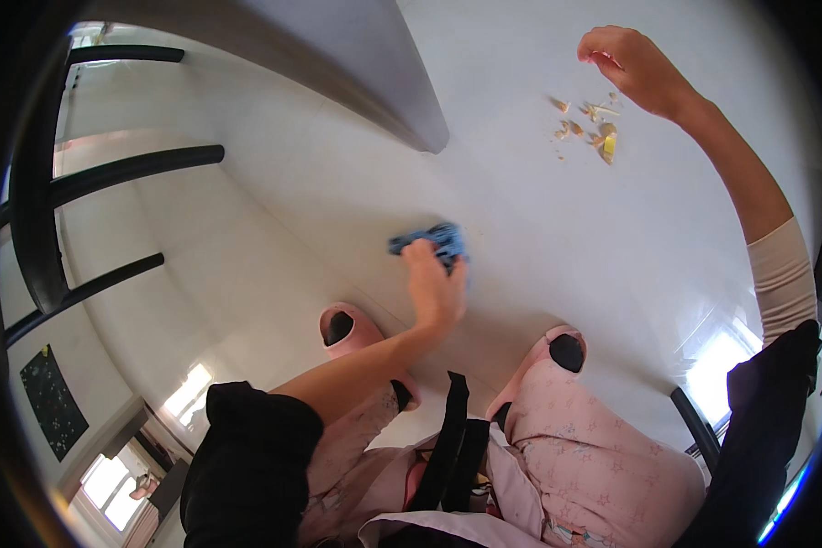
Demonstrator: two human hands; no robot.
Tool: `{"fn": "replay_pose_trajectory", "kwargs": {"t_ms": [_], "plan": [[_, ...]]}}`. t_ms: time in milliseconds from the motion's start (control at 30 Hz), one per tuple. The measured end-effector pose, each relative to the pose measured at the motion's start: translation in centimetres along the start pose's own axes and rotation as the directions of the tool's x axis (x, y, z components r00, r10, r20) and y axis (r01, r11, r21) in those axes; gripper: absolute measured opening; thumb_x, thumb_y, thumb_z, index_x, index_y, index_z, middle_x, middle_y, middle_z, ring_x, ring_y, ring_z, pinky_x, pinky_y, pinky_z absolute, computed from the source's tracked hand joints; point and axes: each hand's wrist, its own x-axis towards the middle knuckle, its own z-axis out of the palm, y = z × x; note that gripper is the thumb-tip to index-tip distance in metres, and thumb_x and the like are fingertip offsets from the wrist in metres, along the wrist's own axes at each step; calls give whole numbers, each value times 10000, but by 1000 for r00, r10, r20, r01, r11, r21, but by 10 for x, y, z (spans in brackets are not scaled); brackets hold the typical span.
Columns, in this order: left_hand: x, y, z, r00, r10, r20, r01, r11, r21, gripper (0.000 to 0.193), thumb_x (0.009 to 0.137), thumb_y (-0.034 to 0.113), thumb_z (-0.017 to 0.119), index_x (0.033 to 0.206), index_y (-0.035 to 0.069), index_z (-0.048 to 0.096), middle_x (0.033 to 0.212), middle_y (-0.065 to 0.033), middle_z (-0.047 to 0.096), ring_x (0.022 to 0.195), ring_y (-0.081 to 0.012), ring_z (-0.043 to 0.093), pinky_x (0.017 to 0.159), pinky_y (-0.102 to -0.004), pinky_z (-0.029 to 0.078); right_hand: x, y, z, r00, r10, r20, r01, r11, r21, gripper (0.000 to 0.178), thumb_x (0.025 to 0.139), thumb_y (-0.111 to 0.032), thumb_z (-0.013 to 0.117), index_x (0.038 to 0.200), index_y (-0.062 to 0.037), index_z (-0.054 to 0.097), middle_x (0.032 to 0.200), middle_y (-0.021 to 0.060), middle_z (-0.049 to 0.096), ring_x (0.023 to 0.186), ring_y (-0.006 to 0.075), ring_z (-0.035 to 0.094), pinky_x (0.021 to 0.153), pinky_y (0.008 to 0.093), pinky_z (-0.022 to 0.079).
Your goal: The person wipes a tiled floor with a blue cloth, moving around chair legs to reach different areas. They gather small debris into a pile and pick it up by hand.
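Observation:
My left hand (436,285) presses a crumpled blue cloth (443,239) against the pale, glossy floor (521,237), in front of my feet. Its fingers are closed over the cloth, and both are slightly blurred. My right hand (637,71) is raised at the far right, fingers curled inward; whether anything is inside them is hidden. Just below and left of it on the floor lies a small scatter of yellowish-brown scraps (575,130), with bits and crumbs around a larger piece with a bright yellow patch (609,144).
A wide grey panel (365,68) tapers down to the floor beyond the cloth. Black chair legs and bars (137,173) stand at the left. Two pink slippers (354,331) are on my feet near the cloth. A dark bar (694,425) rises at the lower right.

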Motion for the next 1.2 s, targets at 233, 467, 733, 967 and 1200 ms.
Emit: {"fn": "replay_pose_trajectory", "kwargs": {"t_ms": [233, 467, 733, 967, 1200], "plan": [[58, 93, 84, 960, 229, -159, -276, 862, -425, 260, 741, 79, 574, 884, -5, 374, 900, -184, 386, 845, -337, 410, 737, -398, 359, -45, 12, 34, 998, -57, 9, 58, 997, -53, 87, 785, -20, 473, 795, -21, 559, 796, 120, 585, 792, 276, 549, 687, 367, 441], [79, 124, 45, 983, 184, -12, -134, 664, -736, 276, 740, 111, 597, 896, 10, 394, 798, -68, 403, 740, -138, 411, 645, -277, 371, -110, 9, 38, 989, -4, -148, 16, 997, 81, 107, 741, 27, 520, 829, -19, 559, 782, 101, 571, 783, 258, 539, 694, 357, 448], [41, 132, 12, 991, 90, 98, 19, 632, -775, 274, 792, 66, 582, 987, 46, 391, 857, -21, 456, 750, -59, 440, 636, -197, 392, -126, -74, 83, 836, 500, 226, -279, 33, 960, 353, 841, -247, 572, 1109, -28, 500, 1007, 108, 537, 880, 150, 523, 764, 267, 439], [28, 150, 23, 772, 576, 269, -274, 683, -677, 604, 632, -31, 570, 1186, -8, 332, 1038, -165, 410, 965, -293, 428, 842, -343, 374, -114, -72, 66, 775, 524, 354, -168, -370, 914, 310, 830, -217, 605, 1042, -11, 512, 873, 40, 573, 791, 83, 520, 668, 228, 441], [63, 145, 14, 744, 630, 223, -461, 726, -510, 468, 713, -30, 551, 1159, 10, 413, 1147, -131, 424, 1064, -250, 430, 924, -361, 351, -126, 59, 53, 303, 901, -312, -193, 378, 905, 465, 790, -147, 634, 1189, -27, 427, 1005, 81, 496, 881, 138, 492, 733, 258, 438]]}}
